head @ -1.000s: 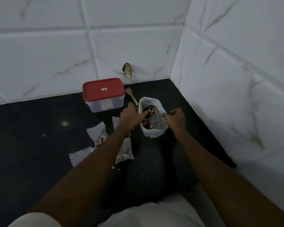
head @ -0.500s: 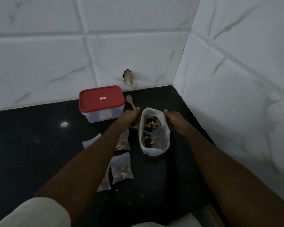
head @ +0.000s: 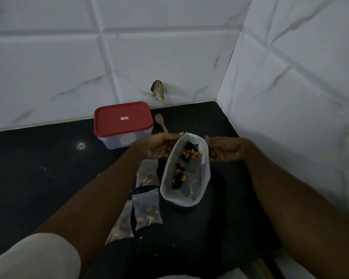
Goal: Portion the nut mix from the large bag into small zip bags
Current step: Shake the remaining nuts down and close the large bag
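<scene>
Large bag [head: 170,178] is pretty much the whole show here. It's held up in the corner over the black counter [head: 38,178], with its mouth stretched wide and facing the camera. Only a thin scatter of nut mix [head: 186,156] lies along the inside. I can't tell if the bottom rests on the counter or hangs just above it.

Behind it to the left sits a clear container [head: 123,118] with a red lid, closed. Three small zip bags [head: 147,210] with mix in them lie flat just left of the large bag, one partly under the left forearm. A wooden spoon [head: 161,121] lies between the container and the bag's far edge.

What I'd worry about: the plastic looks floppy and it's only held at two spots on the rim. If either pinch slips, the mouth folds and the nuts roll out across the counter. Same deal if it gets tipped toward a zip bag too fast, since I'd guess those openings are small. That forearm could also drag the filled bags around.

Fingers: the left hand [head: 159,146] has its fingers curled and its thumb on top, pinching the left side of the rim. The right hand [head: 224,149] mirrors it on the right side, fingers tucked in and thumb tip at the rim. Both grasp the bag and nothing else.
</scene>
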Motion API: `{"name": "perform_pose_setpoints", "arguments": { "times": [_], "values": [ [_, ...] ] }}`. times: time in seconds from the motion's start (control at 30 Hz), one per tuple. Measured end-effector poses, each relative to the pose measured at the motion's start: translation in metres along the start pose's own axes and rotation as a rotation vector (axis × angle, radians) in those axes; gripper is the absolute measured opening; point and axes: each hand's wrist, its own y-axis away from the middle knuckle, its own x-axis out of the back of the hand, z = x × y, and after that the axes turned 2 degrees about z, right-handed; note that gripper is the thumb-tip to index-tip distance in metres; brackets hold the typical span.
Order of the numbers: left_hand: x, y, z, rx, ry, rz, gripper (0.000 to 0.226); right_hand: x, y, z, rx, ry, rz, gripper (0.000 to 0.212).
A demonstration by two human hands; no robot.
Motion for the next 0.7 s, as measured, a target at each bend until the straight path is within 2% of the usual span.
{"name": "perform_pose_setpoints", "arguments": {
  "times": [0.07,0.13,0.2,0.27,0.33,0.4,0.47,0.53,0.6,0.67,0.7],
  "values": [
    [0.004,0.000,-0.002,0.022,0.001,-0.042,0.033,0.005,-0.002,0.000,-0.048,0.032,-0.089,0.064],
    [0.010,0.000,-0.003,0.051,0.007,-0.075,0.035,0.005,-0.004,-0.004,-0.077,0.082,-0.131,0.059],
    [0.011,0.000,0.000,0.064,0.006,-0.114,0.034,0.002,-0.003,-0.011,-0.085,0.118,-0.092,0.043],
    [0.006,0.001,0.004,0.052,-0.103,-0.084,0.032,0.000,-0.003,-0.015,-0.069,0.166,-0.020,0.019],
    [-0.001,0.000,0.005,-0.036,-0.383,0.077,0.027,-0.003,-0.006,-0.015,-0.044,0.248,0.069,0.010],
    [-0.010,-0.003,0.004,-0.227,-0.660,0.273,0.019,-0.007,-0.013,-0.014,0.026,0.376,0.234,0.020],
    [-0.020,-0.005,0.003,-0.399,-0.836,0.441,0.012,-0.014,-0.021,-0.011,0.190,0.529,0.481,0.024],
    [-0.028,-0.009,0.000,-0.461,-1.007,0.556,0.014,-0.020,-0.028,-0.006,0.378,0.640,0.705,0.026],
    [-0.031,-0.010,-0.005,-0.486,-1.081,0.653,0.018,-0.026,-0.032,0.000,0.465,0.679,0.771,0.024],
    [-0.030,-0.007,-0.007,-0.500,-1.058,0.715,0.021,-0.027,-0.032,0.006,0.458,0.668,0.738,0.019],
    [-0.029,-0.006,-0.007,-0.488,-1.026,0.693,0.022,-0.026,-0.031,0.008,0.451,0.682,0.705,0.021]
  ]
}}
